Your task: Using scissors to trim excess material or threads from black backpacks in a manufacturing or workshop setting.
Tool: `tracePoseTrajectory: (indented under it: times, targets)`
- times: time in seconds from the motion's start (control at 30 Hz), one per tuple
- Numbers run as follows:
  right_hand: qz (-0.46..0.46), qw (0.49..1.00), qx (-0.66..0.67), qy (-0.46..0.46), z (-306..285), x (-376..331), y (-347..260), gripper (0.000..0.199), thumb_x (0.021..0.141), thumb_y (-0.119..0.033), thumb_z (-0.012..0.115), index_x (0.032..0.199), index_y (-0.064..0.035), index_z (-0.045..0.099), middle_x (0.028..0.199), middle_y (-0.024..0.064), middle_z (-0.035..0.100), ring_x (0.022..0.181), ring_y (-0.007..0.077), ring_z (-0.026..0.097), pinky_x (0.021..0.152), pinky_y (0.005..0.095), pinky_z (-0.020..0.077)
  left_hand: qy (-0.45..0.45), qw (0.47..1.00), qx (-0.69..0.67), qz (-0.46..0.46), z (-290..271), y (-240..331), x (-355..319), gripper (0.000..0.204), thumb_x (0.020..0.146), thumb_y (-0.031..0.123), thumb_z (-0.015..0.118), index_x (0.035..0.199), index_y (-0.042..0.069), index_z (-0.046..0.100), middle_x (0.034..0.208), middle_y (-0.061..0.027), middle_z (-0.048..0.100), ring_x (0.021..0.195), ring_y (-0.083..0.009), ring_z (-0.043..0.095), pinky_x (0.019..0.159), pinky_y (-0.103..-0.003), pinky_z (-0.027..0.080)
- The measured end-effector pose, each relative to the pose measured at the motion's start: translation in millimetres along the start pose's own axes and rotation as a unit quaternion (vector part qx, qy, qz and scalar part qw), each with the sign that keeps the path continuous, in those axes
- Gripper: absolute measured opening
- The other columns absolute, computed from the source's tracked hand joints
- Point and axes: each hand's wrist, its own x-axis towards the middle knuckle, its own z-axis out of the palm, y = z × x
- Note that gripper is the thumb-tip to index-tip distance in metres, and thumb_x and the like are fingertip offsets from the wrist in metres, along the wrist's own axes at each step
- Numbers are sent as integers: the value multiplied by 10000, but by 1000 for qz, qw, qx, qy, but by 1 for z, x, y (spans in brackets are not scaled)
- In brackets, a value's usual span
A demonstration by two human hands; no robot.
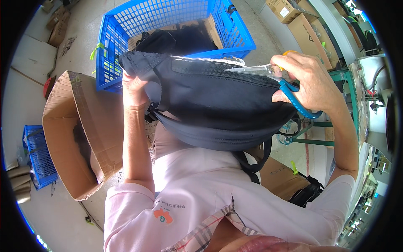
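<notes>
My left hand (134, 90) pinches the dark backpack (218, 105) up (off my lap); my right hand (308, 82) grips blue-handled scissors (298, 105) at its plastic wrap (252, 67).

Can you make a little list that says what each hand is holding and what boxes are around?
left hand: grips one end of the dark backpack
right hand: holds blue-handled scissors at the backpack's other end, by clear plastic wrap
ahead: blue plastic crate with dark bags inside
person's left: open cardboard box
far left: small blue crate
</notes>
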Motion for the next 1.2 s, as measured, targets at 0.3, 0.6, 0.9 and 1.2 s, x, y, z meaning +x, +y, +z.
tracePoseTrajectory:
  times: [0.3,0.6,0.9,1.2]
  targets:
    - [20,999,-17,-30,5,1,0,419,624,-350,716,816,-47,498,633,87,523,579,247,531,523,344,409,12,1000,-4,0,0,2,-6,552,557,18,745,1057,35,512,983,-80,593,885,-208,581,825,-328,458]
    - [-6,999,11,-32,7,18,-4,411,624,-334,721,808,-50,488,645,71,530,564,237,531,524,333,415,31,1000,3,1,5,2,-7,540,553,23,753,1041,43,523,967,-72,596,876,-201,582,819,-323,460]
    - [-22,1000,13,-17,13,23,-5,416,623,-345,717,796,-50,479,645,68,531,554,233,530,516,318,418,35,999,-12,-7,2,1,-11,530,554,18,756,1027,50,519,959,-63,593,867,-192,581,807,-318,468]
    - [-33,997,51,-38,19,40,-6,412,619,-353,724,791,-67,482,627,80,514,576,234,535,524,326,417,57,998,-11,-14,4,1,-13,540,544,37,767,1024,46,519,950,-66,594,862,-189,582,794,-318,475]
